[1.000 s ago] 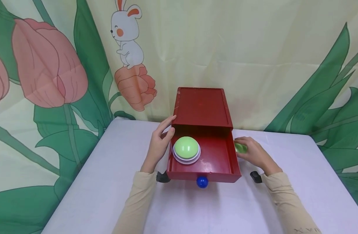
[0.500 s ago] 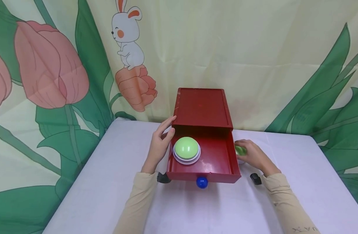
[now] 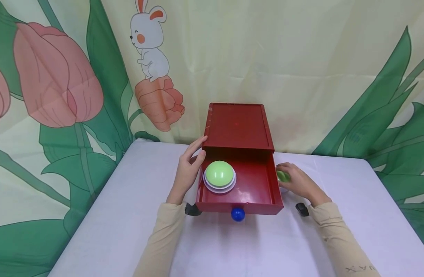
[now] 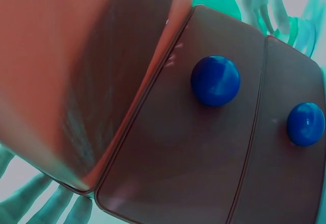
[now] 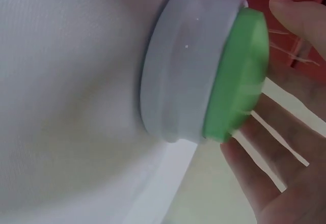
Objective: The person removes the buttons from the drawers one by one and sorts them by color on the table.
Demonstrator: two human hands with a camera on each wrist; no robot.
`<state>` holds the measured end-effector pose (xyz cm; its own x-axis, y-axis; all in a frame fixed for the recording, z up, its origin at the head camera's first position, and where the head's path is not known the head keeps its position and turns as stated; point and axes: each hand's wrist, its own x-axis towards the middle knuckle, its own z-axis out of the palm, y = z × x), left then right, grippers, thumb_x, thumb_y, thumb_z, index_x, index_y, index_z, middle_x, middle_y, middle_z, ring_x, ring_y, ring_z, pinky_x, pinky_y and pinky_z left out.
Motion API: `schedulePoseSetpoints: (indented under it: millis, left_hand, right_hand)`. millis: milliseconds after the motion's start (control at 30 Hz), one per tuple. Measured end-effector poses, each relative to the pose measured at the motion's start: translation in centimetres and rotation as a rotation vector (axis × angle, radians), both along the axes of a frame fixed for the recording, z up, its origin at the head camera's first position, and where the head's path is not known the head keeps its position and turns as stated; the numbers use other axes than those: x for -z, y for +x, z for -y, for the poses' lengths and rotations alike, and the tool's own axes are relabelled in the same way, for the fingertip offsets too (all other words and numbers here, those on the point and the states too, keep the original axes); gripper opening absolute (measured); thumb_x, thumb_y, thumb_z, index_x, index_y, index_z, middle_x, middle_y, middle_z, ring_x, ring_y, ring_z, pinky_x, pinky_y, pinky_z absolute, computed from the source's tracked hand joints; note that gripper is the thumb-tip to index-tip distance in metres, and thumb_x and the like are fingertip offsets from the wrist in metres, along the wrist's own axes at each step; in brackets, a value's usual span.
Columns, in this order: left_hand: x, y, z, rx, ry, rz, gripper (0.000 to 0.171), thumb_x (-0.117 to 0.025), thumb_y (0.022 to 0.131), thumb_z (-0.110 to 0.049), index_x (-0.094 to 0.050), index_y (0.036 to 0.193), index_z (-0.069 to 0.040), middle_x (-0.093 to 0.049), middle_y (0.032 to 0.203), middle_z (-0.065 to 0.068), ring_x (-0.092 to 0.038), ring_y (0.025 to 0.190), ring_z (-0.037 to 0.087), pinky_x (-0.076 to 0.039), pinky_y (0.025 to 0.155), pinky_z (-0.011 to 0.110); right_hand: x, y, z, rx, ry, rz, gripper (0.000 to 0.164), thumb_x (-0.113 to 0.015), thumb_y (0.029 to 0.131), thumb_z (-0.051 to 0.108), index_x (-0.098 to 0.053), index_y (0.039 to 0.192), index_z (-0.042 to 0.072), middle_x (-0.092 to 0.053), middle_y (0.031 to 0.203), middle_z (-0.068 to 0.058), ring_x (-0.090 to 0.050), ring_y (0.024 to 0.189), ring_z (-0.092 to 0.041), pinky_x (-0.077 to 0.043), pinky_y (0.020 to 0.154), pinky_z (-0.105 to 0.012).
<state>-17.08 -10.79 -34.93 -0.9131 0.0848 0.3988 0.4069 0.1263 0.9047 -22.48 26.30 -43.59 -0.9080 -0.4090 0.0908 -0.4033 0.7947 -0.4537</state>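
Note:
A red plastic drawer cabinet [image 3: 236,125] stands against the backdrop, its top drawer [image 3: 253,192] pulled out by a blue knob's side. Inside the drawer at the left sits a round push button [image 3: 219,175] with a green dome on a white base. My left hand [image 3: 187,169] rests along the cabinet's left side, fingers straight. Right of the drawer, my right hand [image 3: 298,181] is over a second push button [image 5: 178,71] of the same look. In the right wrist view its fingers lie at the green dome's edge, and the thumb stands apart from it. The white base sits on the table.
In the left wrist view, two lower drawer fronts show blue knobs [image 4: 215,81], both pushed in. A white cloth covers the table [image 3: 250,250]. Behind hangs a backdrop [image 3: 301,77] with tulips and a rabbit. A small black device [image 3: 302,209] is at my right wrist.
My right hand has shifted slightly over the second button, whose white base now shows beneath the fingers. My left hand, the drawer and the button in it have stayed put.

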Motion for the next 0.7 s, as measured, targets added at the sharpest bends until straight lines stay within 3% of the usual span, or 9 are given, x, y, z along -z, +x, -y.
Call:
schedulePoseSetpoints:
  millis: [533,700]
  left_hand:
    - [-0.1,-0.1,-0.1,0.013,0.014,-0.015,0.045,-0.053,0.101,-0.010,-0.048,0.146,-0.005,-0.046,0.152,0.012,-0.045,0.138,0.026,-0.046,0.107,0.047]
    - [0.1,-0.1,-0.1,0.006,0.021,-0.014,0.045,-0.053,0.101,-0.010,-0.049,0.146,-0.004,-0.046,0.151,0.012,-0.046,0.137,0.027,-0.046,0.107,0.048]
  right_hand:
    - [-4.8,3.1,-0.1,0.013,-0.018,-0.133,0.044,-0.073,0.089,0.015,-0.062,0.129,0.003,-0.055,0.133,-0.020,-0.049,0.124,-0.041,-0.045,0.099,-0.064]
    - [-6.6,3.9,0.8,-0.013,-0.045,-0.234,0.044,-0.075,0.087,0.013,-0.063,0.128,0.005,-0.057,0.130,-0.018,-0.052,0.122,-0.039,-0.046,0.096,-0.063]
